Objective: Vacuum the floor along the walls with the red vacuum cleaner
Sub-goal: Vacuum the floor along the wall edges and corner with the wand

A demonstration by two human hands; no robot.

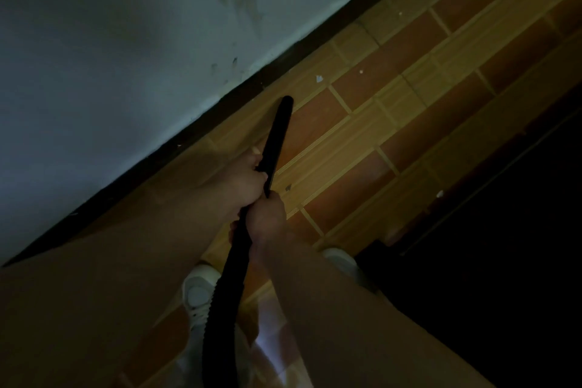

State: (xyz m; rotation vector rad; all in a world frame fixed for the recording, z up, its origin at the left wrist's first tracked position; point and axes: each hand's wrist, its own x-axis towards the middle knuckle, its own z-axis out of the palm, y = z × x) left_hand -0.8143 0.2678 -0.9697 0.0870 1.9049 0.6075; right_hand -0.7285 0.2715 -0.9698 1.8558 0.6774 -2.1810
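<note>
A black vacuum wand (277, 135) points down at the tiled floor (393, 110), its tip close to the dark baseboard (252, 82). My left hand (247, 181) grips the wand higher up, and my right hand (267, 217) grips it just behind, where the ribbed black hose (223, 309) begins. The hose runs down between my feet and out of the frame. The red vacuum body is not in view.
A pale wall (126, 41) fills the upper left. Small white scraps (319, 78) lie on the brown and tan tiles. My white shoes (198, 290) stand on the floor. A dark, unlit area (504, 261) takes up the lower right.
</note>
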